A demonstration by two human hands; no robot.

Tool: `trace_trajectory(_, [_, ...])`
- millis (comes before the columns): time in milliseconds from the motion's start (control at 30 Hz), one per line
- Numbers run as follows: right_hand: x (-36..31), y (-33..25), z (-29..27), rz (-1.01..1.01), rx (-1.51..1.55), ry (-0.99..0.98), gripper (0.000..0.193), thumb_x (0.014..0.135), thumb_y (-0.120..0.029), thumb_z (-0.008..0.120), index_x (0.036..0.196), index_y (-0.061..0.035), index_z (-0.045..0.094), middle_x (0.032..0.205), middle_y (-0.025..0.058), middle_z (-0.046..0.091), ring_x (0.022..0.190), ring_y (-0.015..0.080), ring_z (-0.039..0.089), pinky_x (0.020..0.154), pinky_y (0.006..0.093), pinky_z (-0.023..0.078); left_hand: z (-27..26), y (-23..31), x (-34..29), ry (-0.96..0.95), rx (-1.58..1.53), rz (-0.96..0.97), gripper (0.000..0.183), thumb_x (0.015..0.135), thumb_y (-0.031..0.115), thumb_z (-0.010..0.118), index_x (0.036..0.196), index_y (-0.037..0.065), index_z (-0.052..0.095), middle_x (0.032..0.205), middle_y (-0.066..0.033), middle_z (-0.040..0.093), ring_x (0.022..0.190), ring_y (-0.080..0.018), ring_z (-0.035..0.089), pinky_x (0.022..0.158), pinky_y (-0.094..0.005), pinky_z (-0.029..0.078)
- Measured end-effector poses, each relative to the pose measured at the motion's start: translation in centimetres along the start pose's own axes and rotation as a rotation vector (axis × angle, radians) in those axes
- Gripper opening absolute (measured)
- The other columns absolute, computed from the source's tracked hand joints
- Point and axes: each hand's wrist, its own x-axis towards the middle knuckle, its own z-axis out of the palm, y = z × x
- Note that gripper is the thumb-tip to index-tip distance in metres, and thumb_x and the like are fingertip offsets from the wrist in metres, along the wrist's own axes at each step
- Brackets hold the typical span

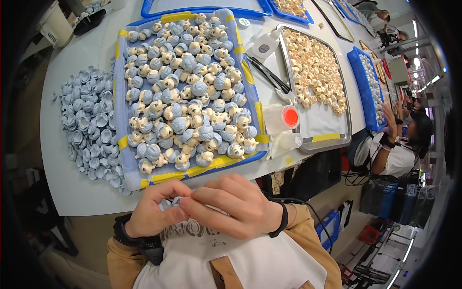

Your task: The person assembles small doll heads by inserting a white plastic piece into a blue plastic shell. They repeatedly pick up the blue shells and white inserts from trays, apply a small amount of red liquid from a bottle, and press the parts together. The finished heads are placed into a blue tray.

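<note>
Close to my body, just below the table's near edge, my two hands meet. My left hand (153, 212) is closed around a grey-blue doll hair piece (169, 202), mostly hidden by the fingers. The fingers of my right hand (231, 206) pinch at the same piece from the right; whether a face part is inside it I cannot see. Beyond them stands a blue tray (196, 174) edged with yellow tape, filled with small doll heads (195, 108) with pale faces and grey-blue hair. A heap of loose grey-blue hair shells (91, 120) lies left of the tray.
Right of the tray are a metal tray (317, 134) of pale parts, black tweezers (269, 74), a white bottle (265, 44) and a container with a red-orange top (281, 119). A cup (57, 26) stands far left. Co-workers (399, 144) sit along the right.
</note>
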Motion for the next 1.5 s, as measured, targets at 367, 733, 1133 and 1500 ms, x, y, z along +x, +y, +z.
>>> trace_trajectory(367, [-2.5,5.8,-10.8,0.632,-0.430,0.195,0.023,0.067,-0.002,0.068,0.089,-0.0001,0.062,0.085,0.0103,0.060,0.074,0.0207,0.059,0.066,0.0276,0.045,0.7,0.3,-0.1,0.132,-0.151,0.103,0.036,0.084,0.018,0.058,0.112,-0.001,0.047,0.083,-0.0088,0.062,0.061,-0.0062,0.050,0.056,-0.0186,0.040])
trace_trajectory(733, [-2.0,6.6,-9.7,0.651,-0.383,0.121,0.020,0.069,-0.003,0.068,0.088,0.0002,0.062,0.080,0.0097,0.058,0.071,0.0192,0.055,0.064,0.0287,0.044,0.5,-0.3,-0.1,0.097,-0.266,0.148,0.034,0.085,0.023,0.057,0.109,0.001,0.047,0.082,-0.0135,0.062,0.051,-0.0057,0.045,0.050,-0.0182,0.036])
trace_trajectory(1133, [-3.3,6.7,-10.0,0.670,-0.393,0.166,0.019,0.068,-0.003,0.068,0.085,0.0006,0.060,0.077,0.0092,0.059,0.071,0.0183,0.056,0.064,0.0278,0.044,0.5,1.0,-0.2,0.055,-0.091,-0.014,0.044,0.079,0.019,0.059,0.117,-0.001,0.047,0.088,-0.0113,0.064,0.073,-0.0092,0.055,0.064,-0.0214,0.042])
trace_trajectory(1500, [-0.7,1.1,-1.9,0.233,0.361,0.159,0.030,0.062,-0.009,0.076,0.087,-0.0018,0.061,0.076,0.0084,0.060,0.063,0.0197,0.053,0.055,0.0280,0.040,0.8,-0.6,0.6,0.119,-0.143,0.347,0.037,0.073,-0.003,0.067,0.106,0.003,0.051,0.101,-0.0082,0.055,0.088,-0.0099,0.054,0.074,-0.0245,0.044])
